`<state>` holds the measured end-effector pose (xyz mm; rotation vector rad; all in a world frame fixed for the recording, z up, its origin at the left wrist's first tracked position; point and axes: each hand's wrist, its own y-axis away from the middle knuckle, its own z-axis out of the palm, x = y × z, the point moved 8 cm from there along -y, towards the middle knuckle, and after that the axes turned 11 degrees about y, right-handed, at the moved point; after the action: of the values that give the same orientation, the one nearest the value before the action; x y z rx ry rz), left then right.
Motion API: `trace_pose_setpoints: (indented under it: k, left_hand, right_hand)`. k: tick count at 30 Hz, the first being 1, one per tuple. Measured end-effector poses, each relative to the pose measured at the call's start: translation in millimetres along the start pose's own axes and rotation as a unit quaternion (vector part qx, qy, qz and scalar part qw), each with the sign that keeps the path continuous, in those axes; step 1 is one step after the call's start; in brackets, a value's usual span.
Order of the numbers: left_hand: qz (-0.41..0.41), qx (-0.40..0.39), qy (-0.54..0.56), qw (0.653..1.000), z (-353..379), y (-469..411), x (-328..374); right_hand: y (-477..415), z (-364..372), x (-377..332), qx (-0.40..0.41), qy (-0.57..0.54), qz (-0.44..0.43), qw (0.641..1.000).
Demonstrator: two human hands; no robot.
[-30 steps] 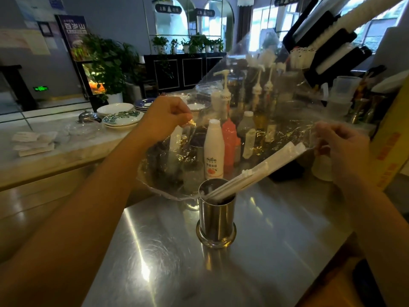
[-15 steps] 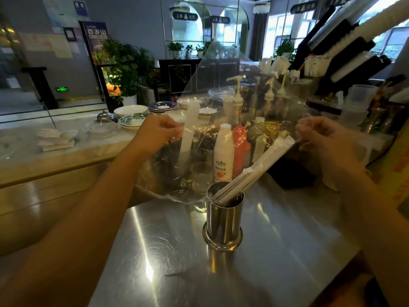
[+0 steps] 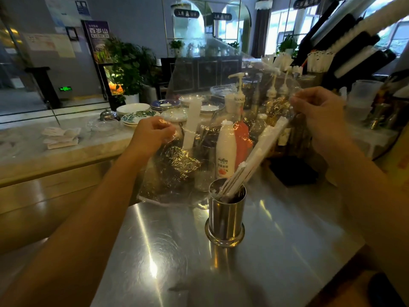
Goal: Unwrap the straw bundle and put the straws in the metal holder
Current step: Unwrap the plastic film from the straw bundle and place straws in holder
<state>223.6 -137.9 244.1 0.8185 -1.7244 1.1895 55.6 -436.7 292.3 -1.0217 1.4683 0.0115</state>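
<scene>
A round metal holder (image 3: 225, 218) stands on the steel counter (image 3: 276, 251). Several white paper-wrapped straws (image 3: 259, 151) lean out of it to the upper right. A large sheet of clear plastic wrap (image 3: 174, 165) hangs spread above and behind the holder. My left hand (image 3: 152, 134) pinches the sheet's left edge. My right hand (image 3: 321, 116) pinches its upper right edge, just above the straws' top ends. One white straw-like strip (image 3: 191, 127) shows behind the plastic.
Behind the holder stand a white bottle (image 3: 225, 158), an orange-red bottle (image 3: 242, 140) and pump bottles (image 3: 238, 94). Plates (image 3: 135, 114) and folded napkins (image 3: 60, 138) lie on the marble counter to the left. Cups and straw racks (image 3: 318, 60) fill the right.
My left hand has dropped a little and my right hand has risen, both still pinching the plastic sheet. The straws stay leaning in the holder. The camera view has shifted slightly.
</scene>
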Motion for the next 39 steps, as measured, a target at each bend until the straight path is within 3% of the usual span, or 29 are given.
trace_pose_setpoints:
  k: [11, 17, 23, 27, 31, 37, 39]
  left_hand:
    - [0.01, -0.008, -0.032, 0.999, -11.7, 4.4, -9.0]
    - [-0.028, -0.01, 0.059, 0.998, -12.5, 4.0, -14.4]
    - [-0.026, -0.005, 0.057, 0.998, -6.8, 4.7, -15.6]
    - [-0.042, -0.005, 0.044, 0.998, -6.9, 6.7, -19.3]
    - [-0.051, -0.013, 0.054, 0.997, -3.4, 8.7, -18.0]
    - [-0.026, 0.07, 0.089, 0.993, -12.6, 5.7, -10.1]
    - [-0.027, 0.057, 0.087, 0.994, -11.0, 4.0, -8.7]
  right_hand:
    - [-7.2, 13.2, -3.8, -0.013, 0.017, -0.028, 0.999]
    - [-11.3, 21.3, -3.8, -0.021, -0.008, -0.02, 1.0]
    - [13.9, 34.9, 34.3, -0.071, -0.033, 0.076, 0.994]
    - [37.2, 48.7, 61.7, -0.154, -0.001, 0.115, 0.981]
    - [40.5, 49.2, 63.3, -0.121, -0.016, 0.109, 0.986]
    - [30.7, 46.2, 53.1, -0.067, -0.015, 0.093, 0.993]
    - [26.4, 46.4, 46.7, -0.051, -0.007, 0.079, 0.996]
